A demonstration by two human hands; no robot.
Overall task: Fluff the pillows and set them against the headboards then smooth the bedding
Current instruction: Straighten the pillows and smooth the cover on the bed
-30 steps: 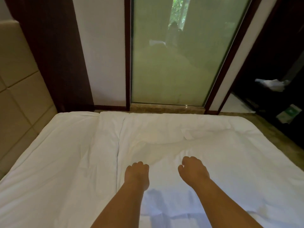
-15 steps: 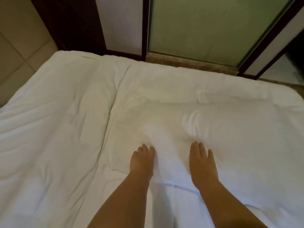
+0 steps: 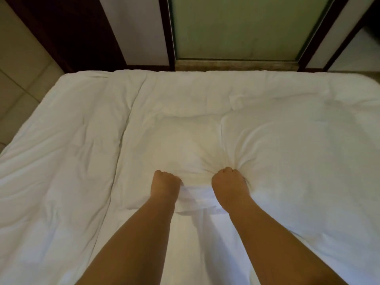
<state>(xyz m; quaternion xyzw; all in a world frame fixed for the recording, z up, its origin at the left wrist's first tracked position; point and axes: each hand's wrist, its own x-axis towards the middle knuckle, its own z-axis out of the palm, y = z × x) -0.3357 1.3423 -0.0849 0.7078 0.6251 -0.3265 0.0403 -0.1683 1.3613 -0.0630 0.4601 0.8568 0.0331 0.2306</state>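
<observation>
Two fists: my left hand (image 3: 164, 185) and right hand (image 3: 229, 182) sit side by side, each curled tight on a bunch of the white bedding (image 3: 298, 161), with creases (image 3: 257, 153) fanning from the right one toward two o'clock. At twelve o'clock of them a soft swell (image 3: 185, 140) lifts the bedding; pillow or wadding, I cannot tell. The tan panelled surface (image 3: 18, 79) at nine o'clock may be the headboard. My worry: tugging from so narrow a grip would rake the bedding toward me, deepen those creases and drag its far edge crooked.

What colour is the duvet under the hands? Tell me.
The duvet is plain white, with no pattern, seen best in the head view.
</observation>
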